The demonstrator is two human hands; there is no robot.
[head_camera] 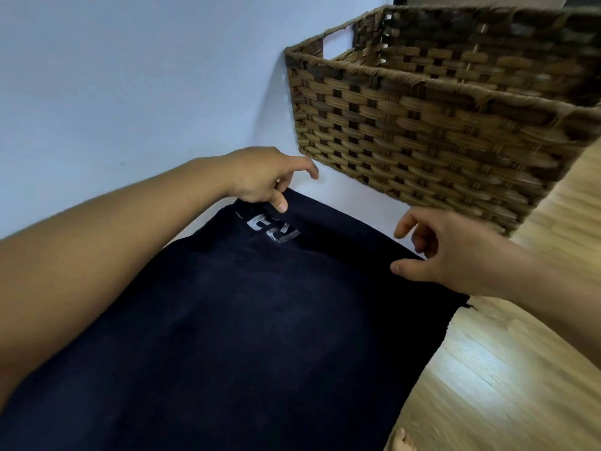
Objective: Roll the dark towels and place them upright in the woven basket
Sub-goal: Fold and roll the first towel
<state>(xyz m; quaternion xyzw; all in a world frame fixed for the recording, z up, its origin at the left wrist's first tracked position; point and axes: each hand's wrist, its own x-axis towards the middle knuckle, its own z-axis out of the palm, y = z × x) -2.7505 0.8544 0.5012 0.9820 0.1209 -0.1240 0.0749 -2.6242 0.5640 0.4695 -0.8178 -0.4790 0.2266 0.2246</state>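
A dark navy towel (247, 320) with a pale printed logo lies spread flat on a white surface, running from the near left to the far right. My left hand (260, 177) is at its far left corner, thumb on top of the cloth, pinching the edge, index finger lifted. At the far right corner my right hand (452, 252) pinches the edge between the thumb and curled fingers. Just beyond both hands stands the brown woven basket (422, 131). What shows of its inside holds no towel; its floor is hidden.
The white surface (113, 92) stretches away to the left and behind the towel. Wooden flooring (507, 379) lies to the right. A bare foot (401, 441) shows at the bottom edge, beside the towel.
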